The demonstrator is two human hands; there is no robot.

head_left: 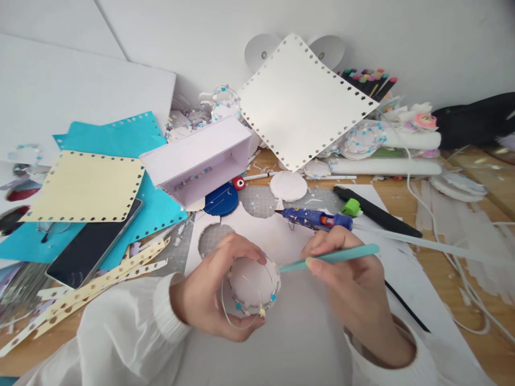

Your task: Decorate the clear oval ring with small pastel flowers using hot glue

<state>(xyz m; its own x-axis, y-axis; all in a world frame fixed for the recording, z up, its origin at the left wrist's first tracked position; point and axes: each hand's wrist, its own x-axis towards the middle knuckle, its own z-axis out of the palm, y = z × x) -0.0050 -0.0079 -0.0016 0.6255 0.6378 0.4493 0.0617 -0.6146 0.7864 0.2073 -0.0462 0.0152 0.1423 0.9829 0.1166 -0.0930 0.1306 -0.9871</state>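
Two hands busy by the near edge of the wooden surface (497, 359), and the left hand (205, 289) has a white ring (277, 281) cradled, fingers over its far side, thumb beneath, blue stars and one cream star showing on the rim! A thin wire (223, 308) loops out around its left side. Across from it, the right hand (350, 279) grips teal tweezers (341, 255) like a pen, their tip right at the ring's right side; touching or a hair apart, I cannot tell. Beneath both, white paper (265, 348) spreads to the near edge. Just beyond the right hand lies a blue glue gun (317, 219), nozzle pointing left, a long glue stick (406, 241) trailing towards the right edge. Past the gun, a white disc (288, 185); to its left, a little red punch (238, 183) and a blue disc (222, 199) beside a tilted pale lilac box (197, 145). Over towards the left edge, a cream sheet (84, 187) with star cut-outs partly covers a dark phone (90, 249), blue sheets (120, 128) underneath, while cut strips (100, 284) run down to the near left corner. Up at the far edge, a big white card (306, 102) stands propped, markers (370, 80) peeking out behind its right corner!
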